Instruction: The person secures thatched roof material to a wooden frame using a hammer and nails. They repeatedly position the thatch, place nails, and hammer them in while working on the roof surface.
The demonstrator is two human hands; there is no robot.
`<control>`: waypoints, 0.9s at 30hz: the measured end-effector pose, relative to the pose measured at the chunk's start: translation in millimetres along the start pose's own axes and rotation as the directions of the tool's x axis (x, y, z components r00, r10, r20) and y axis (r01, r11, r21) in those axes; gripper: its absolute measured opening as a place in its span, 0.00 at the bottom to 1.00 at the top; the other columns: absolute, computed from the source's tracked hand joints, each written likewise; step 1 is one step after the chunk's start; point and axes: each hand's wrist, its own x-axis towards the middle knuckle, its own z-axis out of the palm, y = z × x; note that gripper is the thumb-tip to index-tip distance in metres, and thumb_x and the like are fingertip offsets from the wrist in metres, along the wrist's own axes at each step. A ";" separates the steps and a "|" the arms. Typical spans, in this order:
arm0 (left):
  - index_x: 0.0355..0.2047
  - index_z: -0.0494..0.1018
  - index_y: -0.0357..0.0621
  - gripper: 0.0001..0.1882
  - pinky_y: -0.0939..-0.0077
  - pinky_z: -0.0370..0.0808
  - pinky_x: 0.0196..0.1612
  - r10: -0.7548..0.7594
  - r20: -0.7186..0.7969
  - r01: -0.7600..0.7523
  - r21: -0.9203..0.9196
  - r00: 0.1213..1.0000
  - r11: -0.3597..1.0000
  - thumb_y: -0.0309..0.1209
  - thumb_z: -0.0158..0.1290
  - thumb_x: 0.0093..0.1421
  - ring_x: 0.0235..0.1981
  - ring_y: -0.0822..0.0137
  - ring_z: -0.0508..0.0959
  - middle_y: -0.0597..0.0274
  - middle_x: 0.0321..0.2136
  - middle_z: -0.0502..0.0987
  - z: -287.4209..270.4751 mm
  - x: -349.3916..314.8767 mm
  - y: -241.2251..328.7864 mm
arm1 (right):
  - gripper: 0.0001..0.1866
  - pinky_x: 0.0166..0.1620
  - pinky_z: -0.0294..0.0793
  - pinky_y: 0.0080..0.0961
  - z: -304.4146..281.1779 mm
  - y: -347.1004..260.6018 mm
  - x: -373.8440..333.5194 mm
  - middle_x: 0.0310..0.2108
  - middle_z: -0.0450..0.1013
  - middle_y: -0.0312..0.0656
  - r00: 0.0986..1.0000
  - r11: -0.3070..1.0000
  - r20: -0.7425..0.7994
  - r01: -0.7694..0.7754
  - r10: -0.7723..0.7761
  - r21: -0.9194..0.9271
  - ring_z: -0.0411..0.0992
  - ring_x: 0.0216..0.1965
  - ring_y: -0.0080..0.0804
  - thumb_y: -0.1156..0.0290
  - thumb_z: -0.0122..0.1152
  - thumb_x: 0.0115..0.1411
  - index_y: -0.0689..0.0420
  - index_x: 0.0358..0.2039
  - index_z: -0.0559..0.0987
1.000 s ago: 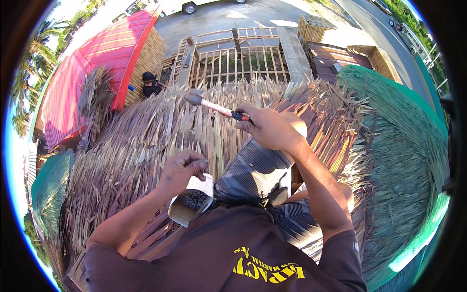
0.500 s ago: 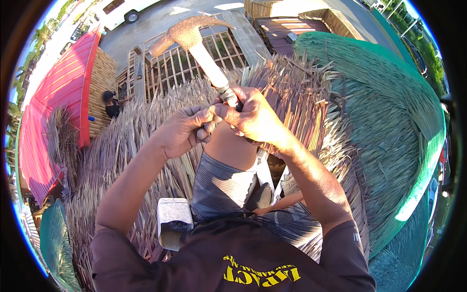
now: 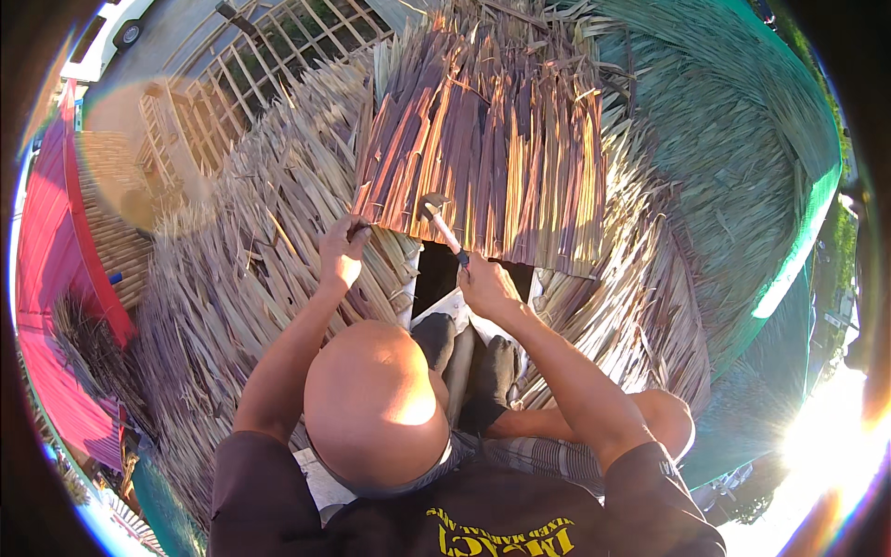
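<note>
My right hand (image 3: 489,286) is wrapped round the dark-bound grip of a claw hammer (image 3: 445,226). The hammer's rusty head rests over the lower part of a reddish-brown thatch panel (image 3: 483,158) of dry leaves. At the panel's lower left corner, my left hand (image 3: 343,252) is closed in a pinch. What lies between its fingertips is too small to make out. Below the panel's lower edge a dark opening (image 3: 434,274) shows between pale framing pieces. My feet in dark socks are just below it.
Paler thatch (image 3: 251,269) slopes away on the left. A green net (image 3: 742,158) covers thatch on the right. A red metal roof (image 3: 51,251) and a bamboo wall (image 3: 111,213) stand far left. Wooden lattice (image 3: 288,46) lies beyond. My knee partly hides a white container (image 3: 320,478).
My hands have come apart and moved down to the panel's lower edge, left hand to its corner. The hammer has swung lower. My view has shifted, and my knee now fills the lower middle.
</note>
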 end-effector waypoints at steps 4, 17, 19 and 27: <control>0.42 0.76 0.42 0.11 0.64 0.74 0.44 0.361 0.127 -0.374 0.098 0.924 0.922 0.26 0.59 0.58 0.40 0.54 0.79 0.57 0.38 0.80 54.2 20.9 -36.5 | 0.14 0.35 0.75 0.55 51.7 32.0 8.2 0.28 0.76 0.64 0.979 0.981 0.094 -0.174 0.182 -0.086 0.77 0.31 0.64 0.65 0.55 0.64 0.63 0.42 0.69; 0.38 0.78 0.44 0.10 0.57 0.75 0.47 0.481 0.285 -0.536 0.160 0.829 0.829 0.27 0.63 0.55 0.43 0.53 0.77 0.60 0.42 0.77 93.1 44.2 -82.4 | 0.12 0.30 0.73 0.49 37.2 22.7 5.1 0.23 0.74 0.58 0.998 0.988 -0.057 -0.014 0.024 0.155 0.76 0.27 0.60 0.66 0.58 0.65 0.63 0.38 0.70; 0.35 0.78 0.47 0.08 0.57 0.72 0.48 0.457 0.298 -0.521 0.190 0.838 0.832 0.29 0.63 0.55 0.44 0.54 0.76 0.62 0.41 0.77 92.7 44.8 -81.3 | 0.12 0.31 0.73 0.49 35.2 15.9 6.7 0.23 0.74 0.58 0.995 0.988 -0.092 0.047 -0.034 0.144 0.76 0.26 0.59 0.66 0.57 0.65 0.62 0.38 0.69; 0.36 0.78 0.44 0.07 0.59 0.72 0.49 0.461 0.289 -0.523 0.197 0.839 0.829 0.28 0.62 0.56 0.45 0.54 0.76 0.61 0.43 0.76 93.4 42.1 -81.8 | 0.14 0.34 0.74 0.52 38.5 9.9 18.4 0.24 0.75 0.57 0.996 0.995 0.051 -0.071 0.068 0.067 0.76 0.28 0.59 0.63 0.55 0.66 0.62 0.41 0.69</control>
